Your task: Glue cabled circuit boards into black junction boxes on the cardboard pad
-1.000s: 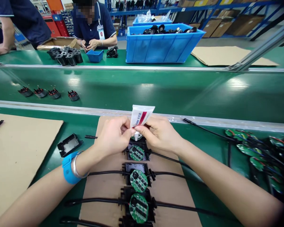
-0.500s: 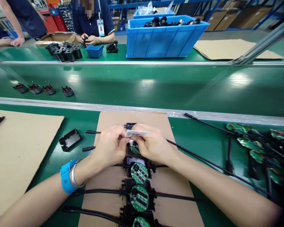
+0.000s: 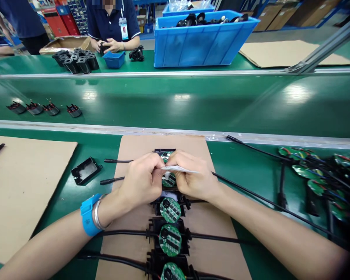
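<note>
Both hands meet over a column of black housings (image 3: 155,258) on a cardboard sheet. My left hand (image 3: 144,177), with a blue band at the wrist, pinches the left end of a thin white sheet (image 3: 179,168). My right hand (image 3: 194,175) grips the same sheet from the right, fingers closed. A small white piece (image 3: 167,175) shows below it, between the hands. Round green circuit boards (image 3: 170,210) sit on the housings, with black cables (image 3: 125,233) leading off to both sides. My fingers partly hide the upper boards.
An open black case (image 3: 86,171) lies left of the cardboard (image 3: 204,241). Wired green boards (image 3: 312,171) are heaped at right. Several motor-like parts (image 3: 51,108) stand on the green belt. Beyond it are a blue bin (image 3: 204,44) and a co-worker's hands (image 3: 112,45).
The white sheet has tilted to a flatter, edge-on angle and shifted slightly right with both hands. More of the top circuit board shows. The camera view has shifted slightly.
</note>
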A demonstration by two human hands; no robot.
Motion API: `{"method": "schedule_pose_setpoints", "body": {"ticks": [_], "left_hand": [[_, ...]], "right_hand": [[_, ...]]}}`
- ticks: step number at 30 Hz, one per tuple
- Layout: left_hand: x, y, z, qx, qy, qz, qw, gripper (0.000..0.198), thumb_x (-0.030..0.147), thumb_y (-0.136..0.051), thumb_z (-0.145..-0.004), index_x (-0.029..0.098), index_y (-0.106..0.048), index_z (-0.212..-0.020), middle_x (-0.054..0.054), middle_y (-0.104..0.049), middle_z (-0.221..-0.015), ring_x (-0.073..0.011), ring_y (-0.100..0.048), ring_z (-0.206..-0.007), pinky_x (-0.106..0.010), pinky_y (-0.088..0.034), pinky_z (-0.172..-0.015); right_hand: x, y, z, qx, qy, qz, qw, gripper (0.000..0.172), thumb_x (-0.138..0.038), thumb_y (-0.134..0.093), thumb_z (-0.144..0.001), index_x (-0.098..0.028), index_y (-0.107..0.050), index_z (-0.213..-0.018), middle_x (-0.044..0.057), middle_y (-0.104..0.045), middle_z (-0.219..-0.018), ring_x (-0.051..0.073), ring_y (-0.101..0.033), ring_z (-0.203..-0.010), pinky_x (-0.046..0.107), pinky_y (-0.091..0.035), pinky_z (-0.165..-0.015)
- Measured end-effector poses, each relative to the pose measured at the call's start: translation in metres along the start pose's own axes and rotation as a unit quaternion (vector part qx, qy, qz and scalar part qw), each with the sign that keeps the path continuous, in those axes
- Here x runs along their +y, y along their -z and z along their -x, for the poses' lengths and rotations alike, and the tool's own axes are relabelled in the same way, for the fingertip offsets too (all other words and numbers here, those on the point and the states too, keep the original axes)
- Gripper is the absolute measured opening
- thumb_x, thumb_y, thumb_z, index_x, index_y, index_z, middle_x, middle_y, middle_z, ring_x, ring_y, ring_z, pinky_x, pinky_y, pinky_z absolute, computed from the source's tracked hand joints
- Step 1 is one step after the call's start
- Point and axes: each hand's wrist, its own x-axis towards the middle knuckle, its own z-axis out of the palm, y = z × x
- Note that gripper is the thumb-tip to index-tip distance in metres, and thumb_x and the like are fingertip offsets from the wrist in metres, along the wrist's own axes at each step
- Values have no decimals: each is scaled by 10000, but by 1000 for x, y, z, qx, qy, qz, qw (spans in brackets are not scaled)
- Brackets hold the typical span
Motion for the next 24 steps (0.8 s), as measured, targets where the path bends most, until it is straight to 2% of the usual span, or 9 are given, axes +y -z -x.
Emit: {"method": "schedule_pose_setpoints", "body": {"ticks": [5,14,24], "left_hand": [[5,-3,0,-15,-15,10,1000,113,54,-482,-802,133,-529,-736,-33,-579,-746,-126,-540,-684,-258,-438,-612],[11,-13,-8,0,-46,-1,999,138,34,-451,-787,142,-506,-722,-32,-584,-738,-127,-541,-686,-258,-436,-612],[-1,-12,-10,17,-73,-43,996,161,10,-422,-729,146,-503,-759,-37,-600,-769,-135,-574,-724,-255,-455,-633]], "right_hand": [[-1,3,9,8,-2,2,1000,224,27,-398,-712,-132,-533,-796,54,-550,-728,138,-512,-668,271,-410,-570],[-1,12,13,27,-9,29,999,203,-9,-391,-742,-135,-544,-786,54,-550,-710,139,-522,-654,268,-413,-562],[8,6,8,37,10,37,999,165,-39,-431,-696,-145,-542,-759,45,-545,-700,130,-516,-637,254,-393,-557]]}}
